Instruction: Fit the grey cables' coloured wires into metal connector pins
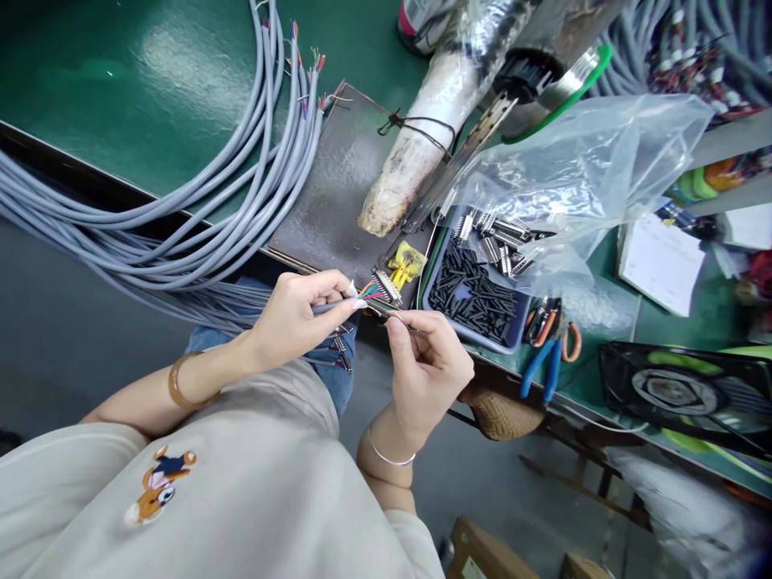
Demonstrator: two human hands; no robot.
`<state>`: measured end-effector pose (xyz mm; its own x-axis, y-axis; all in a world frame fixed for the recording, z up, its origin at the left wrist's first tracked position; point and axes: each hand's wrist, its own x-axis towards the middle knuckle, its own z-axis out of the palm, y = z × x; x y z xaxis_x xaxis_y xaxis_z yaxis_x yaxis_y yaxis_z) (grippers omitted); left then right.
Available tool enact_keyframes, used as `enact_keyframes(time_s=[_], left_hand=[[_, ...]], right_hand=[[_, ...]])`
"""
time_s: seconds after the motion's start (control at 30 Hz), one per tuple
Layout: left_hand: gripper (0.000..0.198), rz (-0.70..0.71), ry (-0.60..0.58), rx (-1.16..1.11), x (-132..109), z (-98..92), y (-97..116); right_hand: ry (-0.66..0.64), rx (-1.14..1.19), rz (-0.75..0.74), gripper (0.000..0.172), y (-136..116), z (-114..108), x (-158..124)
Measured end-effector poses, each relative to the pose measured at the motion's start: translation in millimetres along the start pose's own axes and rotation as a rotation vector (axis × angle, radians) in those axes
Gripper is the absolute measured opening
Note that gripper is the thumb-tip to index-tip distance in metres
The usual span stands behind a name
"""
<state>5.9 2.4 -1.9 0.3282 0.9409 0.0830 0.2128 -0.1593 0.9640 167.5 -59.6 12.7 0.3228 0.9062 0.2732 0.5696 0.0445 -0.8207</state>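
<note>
My left hand (305,314) is closed around the end of a grey cable, with its thin coloured wires (369,291) fanning out past the fingertips. Those wires reach toward a metal multi-pin connector (386,286) at the board's front edge, beside a yellow holder (405,267). Just right of the wires, my right hand (427,350) pinches a thin dark piece between thumb and forefinger; its kind is too small to make out. Close by stands a blue tray (517,336) with many short black tubes (474,293) and several metal connectors (503,241).
A bundle of grey cables (199,233) spreads over the left side. A wrapped roll (416,137) stands on the dark board (338,177). Pliers (546,362) lie right of the tray, below a clear plastic bag (579,173). Farther right are a notepad (660,261) and a black fan (681,392).
</note>
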Motion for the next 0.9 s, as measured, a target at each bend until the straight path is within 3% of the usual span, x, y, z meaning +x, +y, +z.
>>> enact_keyframes(time_s=[0.23,0.33,0.43,0.53,0.67,0.77,0.83,0.9], left_hand=[[0.015,0.011,0.017,0.010,-0.8,-0.9,-2.1],[0.014,0.012,-0.064,-0.053,-0.7,-3.5,-1.6],[0.014,0.004,-0.171,-0.098,-1.6,-6.4,-1.4],[0.016,0.022,-0.199,-0.081,-4.9,-7.9,-2.1],[0.026,0.205,-0.187,-0.006,-10.0,-6.1,-3.8],[0.020,0.410,-0.171,0.050,-11.3,-3.1,-5.2],[0.018,0.485,-0.151,0.110,-12.0,-1.1,-6.2],[0.017,0.525,-0.113,0.201,-13.4,0.7,-7.6]], right_hand=[[-0.005,-0.104,-0.034,0.018,-0.9,1.6,0.0],[0.012,-0.172,-0.081,0.021,-0.3,4.1,-0.4],[-0.066,-0.239,-0.141,0.026,1.2,6.3,-0.9],[-0.108,-0.215,-0.154,0.031,4.0,3.8,-0.4],[0.132,-0.115,-0.036,0.024,6.4,-5.1,3.1],[0.025,-0.121,0.056,0.032,6.1,-8.5,6.8],[-0.082,-0.118,0.077,0.030,5.5,-7.9,8.7],[-0.110,-0.104,0.078,0.028,5.2,-6.5,9.6]])
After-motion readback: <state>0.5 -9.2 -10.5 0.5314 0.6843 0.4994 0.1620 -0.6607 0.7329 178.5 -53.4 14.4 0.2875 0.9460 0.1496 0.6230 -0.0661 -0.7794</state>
